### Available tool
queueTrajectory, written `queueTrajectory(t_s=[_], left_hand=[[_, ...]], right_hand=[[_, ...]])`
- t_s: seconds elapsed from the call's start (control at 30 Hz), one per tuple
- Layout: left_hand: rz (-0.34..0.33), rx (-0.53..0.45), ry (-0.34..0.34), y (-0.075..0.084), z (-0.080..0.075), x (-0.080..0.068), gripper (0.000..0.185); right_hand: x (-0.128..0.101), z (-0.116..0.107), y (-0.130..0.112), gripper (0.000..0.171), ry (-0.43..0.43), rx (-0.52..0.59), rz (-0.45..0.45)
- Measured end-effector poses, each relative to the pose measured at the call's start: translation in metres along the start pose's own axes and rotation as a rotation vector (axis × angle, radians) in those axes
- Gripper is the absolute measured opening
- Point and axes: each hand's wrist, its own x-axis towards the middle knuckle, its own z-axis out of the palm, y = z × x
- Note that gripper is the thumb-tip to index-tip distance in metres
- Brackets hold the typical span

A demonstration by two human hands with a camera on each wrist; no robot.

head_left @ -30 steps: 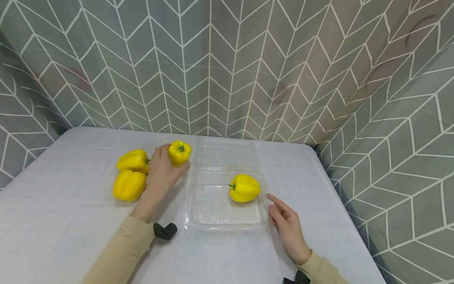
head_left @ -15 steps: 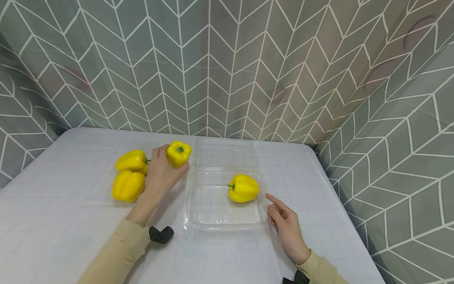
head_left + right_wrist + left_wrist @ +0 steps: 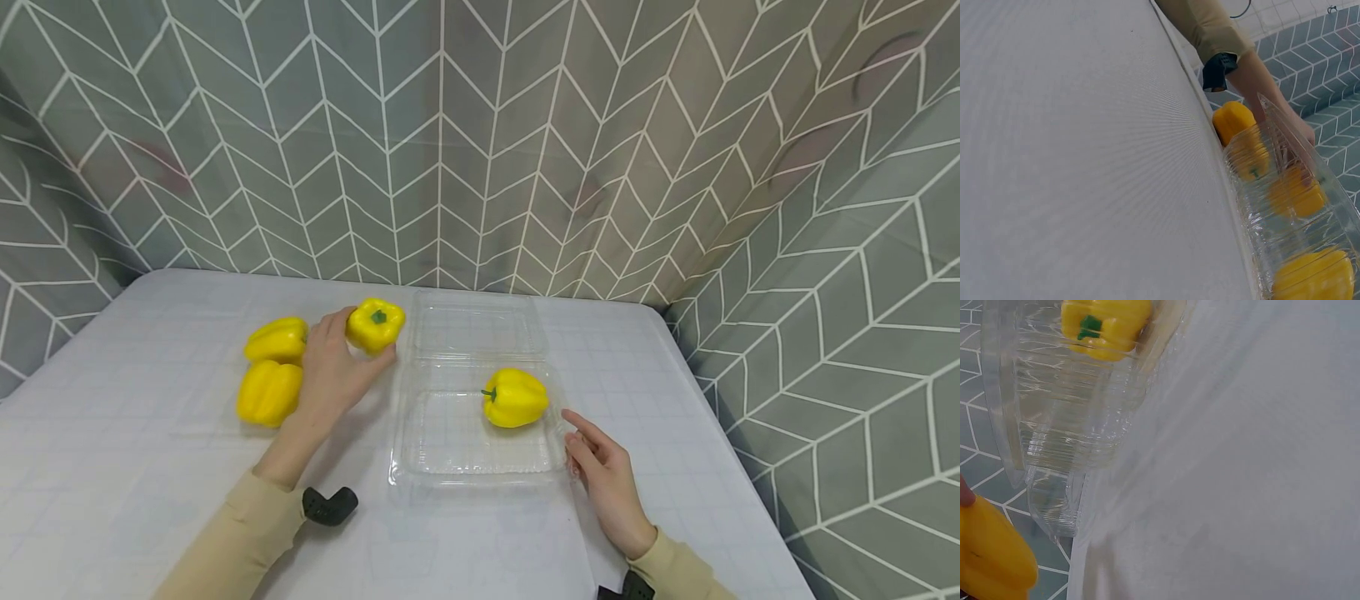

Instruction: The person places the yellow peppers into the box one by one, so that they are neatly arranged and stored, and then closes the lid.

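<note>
My left hand (image 3: 335, 367) grips a yellow bell pepper (image 3: 376, 323), thumb at its near side and fingers at its far left. Its green stem end faces the head camera. In the left wrist view, that bell pepper (image 3: 994, 553) shows at the lower left with a fingertip on it. My right hand (image 3: 609, 487) rests at the right rim of an open clear plastic clamshell container (image 3: 450, 429), index finger extended along it. Inside the container lies another yellow bell pepper (image 3: 515, 398), stem pointing left. The right wrist view does not show the right hand itself.
Left of my left hand, two more yellow bell peppers (image 3: 270, 392) lie together, partly covered by the hand. The container's lid (image 3: 480, 325) lies folded back toward the far edge of the white-covered table (image 3: 150, 500). A patterned curtain (image 3: 480, 150) hangs behind.
My left hand has shifted slightly left and toward me, and the gripped bell pepper has turned a little with its stem end more toward the camera. The right hand stays put.
</note>
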Motion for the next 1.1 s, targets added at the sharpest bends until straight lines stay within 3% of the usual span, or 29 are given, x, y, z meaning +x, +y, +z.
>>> queueTrajectory(t_s=[1.1], left_hand=[[-0.015, -0.118, -0.049, 0.002, -0.017, -0.021, 0.073]], right_hand=[[0.001, 0.000, 0.003, 0.039, -0.003, 0.011, -0.029]])
